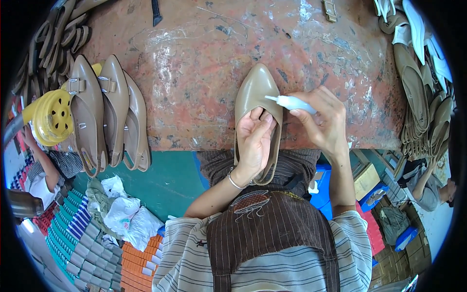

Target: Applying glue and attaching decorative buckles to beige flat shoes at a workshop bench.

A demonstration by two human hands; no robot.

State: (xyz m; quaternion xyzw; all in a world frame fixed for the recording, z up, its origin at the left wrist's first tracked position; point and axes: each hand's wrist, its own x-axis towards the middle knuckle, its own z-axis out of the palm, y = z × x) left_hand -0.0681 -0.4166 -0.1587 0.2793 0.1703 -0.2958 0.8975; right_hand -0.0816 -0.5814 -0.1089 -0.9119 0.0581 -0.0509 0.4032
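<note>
A tan pointed slingback shoe (pixel 258 83) lies toe-away at the near edge of the worn table (pixel 194 92). My left hand (pixel 255 138) reaches into its opening, fingers curled under the front edge of the upper, and holds it. Between the fingers of my right hand (pixel 327 117) is a small white squeeze bottle (pixel 295 103) with a thin nozzle. The nozzle tip points left, over the shoe's upper near the opening; whether it touches is hard to tell. The sole and the fingertips inside the shoe are hidden.
Tan shoes with bow straps (pixel 112 104) stand at the left beside a yellow slotted nozzle head (pixel 51 119). Dark straps (pixel 58 39) pile up at the far left. More shoes (pixel 413 92) are stacked on the right. A buckle strap (pixel 330 10) lies at the back. Other people sit at both sides.
</note>
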